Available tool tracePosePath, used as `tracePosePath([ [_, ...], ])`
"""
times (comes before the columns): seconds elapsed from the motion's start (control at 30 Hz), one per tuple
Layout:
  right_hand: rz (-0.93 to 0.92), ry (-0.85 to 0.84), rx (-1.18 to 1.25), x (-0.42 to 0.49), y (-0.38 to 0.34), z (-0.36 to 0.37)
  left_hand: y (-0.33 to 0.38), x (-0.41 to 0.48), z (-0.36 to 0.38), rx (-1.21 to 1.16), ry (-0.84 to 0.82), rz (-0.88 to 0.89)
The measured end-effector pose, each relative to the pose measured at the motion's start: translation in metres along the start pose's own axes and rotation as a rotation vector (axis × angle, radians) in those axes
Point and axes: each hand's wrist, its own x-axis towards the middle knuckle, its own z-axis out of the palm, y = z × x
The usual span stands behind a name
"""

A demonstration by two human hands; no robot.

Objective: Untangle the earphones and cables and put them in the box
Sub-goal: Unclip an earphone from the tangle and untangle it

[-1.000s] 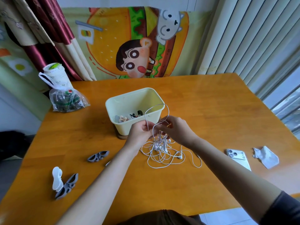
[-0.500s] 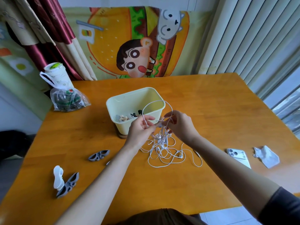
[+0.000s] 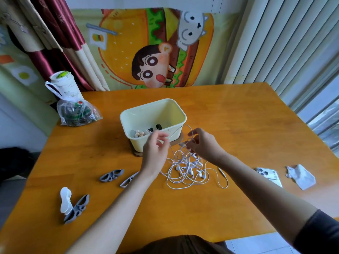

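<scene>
A tangle of white earphone cables (image 3: pixel 187 167) lies on the wooden table just in front of a pale yellow box (image 3: pixel 176 114). A loop of the cable rises from the heap. My right hand (image 3: pixel 203 143) pinches that loop at the heap's top right. My left hand (image 3: pixel 156 149) is beside the heap on its left, in front of the box, fingers curled at a strand; the hold is hard to make out. Small items lie in the box's bottom.
Grey cable winders (image 3: pixel 111 175) and a white one (image 3: pixel 65 200) lie at the front left. A phone (image 3: pixel 268 176) and crumpled tissue (image 3: pixel 300 176) sit right. A plastic bag (image 3: pixel 77 112) stands at the back left. The box rests on a wooden coaster (image 3: pixel 178 140).
The loop that stood over the box rim has dropped and narrowed. My hands have drawn slightly apart, the left one lifting a little in front of the box.
</scene>
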Motion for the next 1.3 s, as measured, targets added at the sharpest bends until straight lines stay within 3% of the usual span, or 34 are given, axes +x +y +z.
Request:
tracePosePath([
  [0.07,0.003,0.016,-0.032,0.001,0.0,0.0,0.007,-0.007,0.005,-0.021,-0.268,-0.046],
  [0.13,-0.01,0.014,-0.049,0.002,-0.002,-0.002,0.004,-0.012,0.012,0.046,-0.424,-0.048],
  [0.37,-0.027,-0.143,-0.048,-0.003,0.011,-0.003,-0.013,-0.006,0.01,0.068,-0.331,-0.049],
  [0.5,-0.019,-0.026,0.011,-0.007,0.024,0.008,-0.02,-0.003,0.006,0.059,-0.272,-0.101],
  [0.7,-0.133,0.18,0.091,0.001,0.013,0.01,-0.015,0.003,0.009,0.035,-0.166,-0.021],
  [0.87,-0.158,0.196,0.15,0.019,0.007,0.014,-0.021,0.016,0.007,0.136,-0.056,0.095],
  [1.1,0.113,0.041,-0.076,0.036,0.058,0.032,-0.052,0.01,0.013,0.435,-0.21,0.061],
  [1.17,0.145,-0.026,-0.196,0.03,0.07,0.037,-0.064,0.002,0.016,0.511,-0.36,0.05],
  [1.3,0.027,0.041,-0.227,0.01,0.081,0.048,-0.089,-0.011,0.024,0.75,-0.785,0.008],
])
